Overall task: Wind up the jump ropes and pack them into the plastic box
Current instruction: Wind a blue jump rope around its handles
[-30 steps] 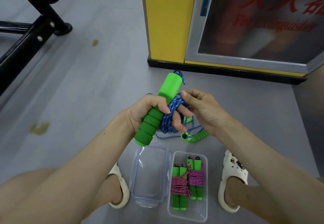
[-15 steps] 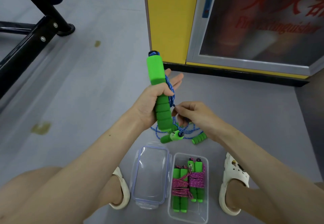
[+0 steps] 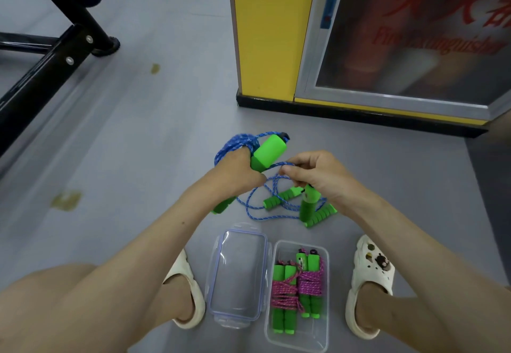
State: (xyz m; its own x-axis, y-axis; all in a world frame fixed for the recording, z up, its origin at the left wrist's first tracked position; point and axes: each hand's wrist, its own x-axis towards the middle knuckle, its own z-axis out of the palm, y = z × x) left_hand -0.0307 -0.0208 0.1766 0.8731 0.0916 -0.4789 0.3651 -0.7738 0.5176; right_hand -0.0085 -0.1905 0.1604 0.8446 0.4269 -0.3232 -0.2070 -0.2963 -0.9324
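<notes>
The fingertips (image 3: 289, 170) of the right hand (image 3: 320, 178) are pinching one strand of the blue rope (image 3: 235, 142) between thumb and forefinger. The left hand (image 3: 237, 173) is curling round a green foam handle (image 3: 269, 153), with a coil of that rope looping over its fingers. Both hands are working above the floor just beyond the plastic box (image 3: 298, 341). Slack cord and three loose handles (image 3: 279, 199) are trailing on the ground between the hands and the box. The cord is looking light, limp and braided, likely to slip off the coil unless kept taut, so pinching close to the coil seems wise. The foam should be grippy and squashy, the best place to hold. Inside the box two wound pink ropes (image 3: 297, 286) are lying side by side. Its clear lid (image 3: 237, 269) is resting against the box's left side, and white sandals (image 3: 370, 278) are standing either side of the pair. A smooth grey floor (image 3: 138, 159) is stretching away beyond the box towards a yellow pillar (image 3: 265, 34), a glass-fronted cabinet (image 3: 401, 34) and, far left, a black metal frame (image 3: 41, 76).
</notes>
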